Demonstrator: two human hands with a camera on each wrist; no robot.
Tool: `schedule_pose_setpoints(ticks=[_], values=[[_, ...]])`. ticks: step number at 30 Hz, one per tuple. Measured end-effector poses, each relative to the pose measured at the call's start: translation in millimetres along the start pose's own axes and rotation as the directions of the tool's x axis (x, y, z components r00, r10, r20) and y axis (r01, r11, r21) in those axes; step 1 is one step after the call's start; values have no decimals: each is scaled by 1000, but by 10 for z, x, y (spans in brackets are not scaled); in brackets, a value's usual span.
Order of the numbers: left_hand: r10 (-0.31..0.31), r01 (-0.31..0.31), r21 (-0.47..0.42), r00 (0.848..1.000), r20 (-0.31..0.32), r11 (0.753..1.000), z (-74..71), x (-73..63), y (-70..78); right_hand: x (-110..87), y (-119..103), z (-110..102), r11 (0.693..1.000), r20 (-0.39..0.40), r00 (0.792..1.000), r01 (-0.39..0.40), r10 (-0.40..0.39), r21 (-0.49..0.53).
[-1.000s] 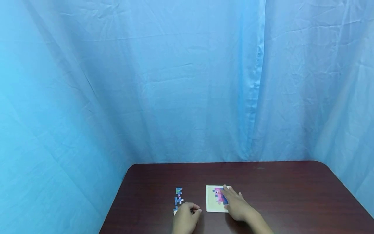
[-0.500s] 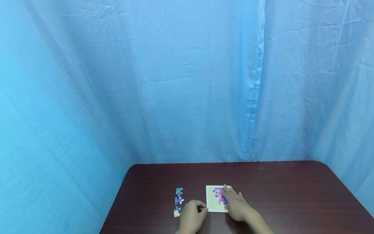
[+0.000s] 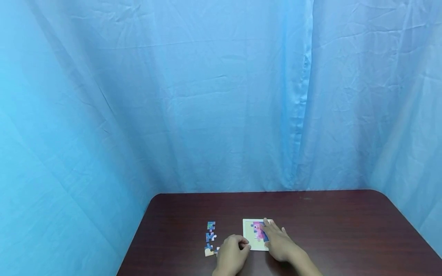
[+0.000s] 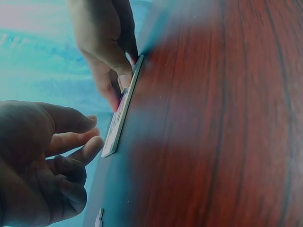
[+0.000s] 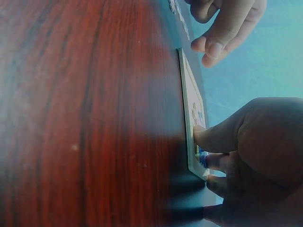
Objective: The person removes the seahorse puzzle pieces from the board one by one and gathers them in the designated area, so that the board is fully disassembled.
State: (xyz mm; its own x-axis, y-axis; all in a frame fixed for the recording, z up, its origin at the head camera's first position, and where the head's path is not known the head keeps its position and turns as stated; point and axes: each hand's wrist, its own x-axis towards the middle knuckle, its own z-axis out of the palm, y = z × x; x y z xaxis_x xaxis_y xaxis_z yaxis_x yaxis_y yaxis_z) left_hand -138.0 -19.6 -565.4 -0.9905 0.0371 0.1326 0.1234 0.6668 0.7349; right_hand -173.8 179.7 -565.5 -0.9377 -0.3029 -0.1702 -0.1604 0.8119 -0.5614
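A square puzzle tray (image 3: pixel 247 234) with a pale border lies on the table, with a pink and blue picture (image 3: pixel 257 229) of joined jigsaw pieces on its right side. My right hand (image 3: pixel 281 243) rests over that side, fingers spread and fingertips touching it; they hide part of the picture. By the tray's lower left corner hovers my left hand (image 3: pixel 233 253), its fingers loosely bent. In the left wrist view its thumb (image 4: pixel 75 118) and fingertips come close together, and I see nothing between them. The tray shows nearly edge-on in both wrist views.
Several loose jigsaw pieces (image 3: pixel 210 237) form a column left of the tray, and one is partly hidden by my left hand. The dark reddish table (image 3: pixel 328 226) has its far edge against light blue curtains (image 3: pixel 221 115).
My left hand has moved right, from beside the loose pieces to the tray's lower left corner, uncovering pieces behind it. My right hand stays in place on the tray.
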Motion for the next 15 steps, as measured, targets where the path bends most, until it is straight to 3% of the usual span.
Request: schedule_pose_setpoints(ticks=[15], values=[[71, -71, 65, 997, 3, 995, 160, 92, 50, -2, -15, -12, 1000, 3, 1000, -4, 4, 3]])
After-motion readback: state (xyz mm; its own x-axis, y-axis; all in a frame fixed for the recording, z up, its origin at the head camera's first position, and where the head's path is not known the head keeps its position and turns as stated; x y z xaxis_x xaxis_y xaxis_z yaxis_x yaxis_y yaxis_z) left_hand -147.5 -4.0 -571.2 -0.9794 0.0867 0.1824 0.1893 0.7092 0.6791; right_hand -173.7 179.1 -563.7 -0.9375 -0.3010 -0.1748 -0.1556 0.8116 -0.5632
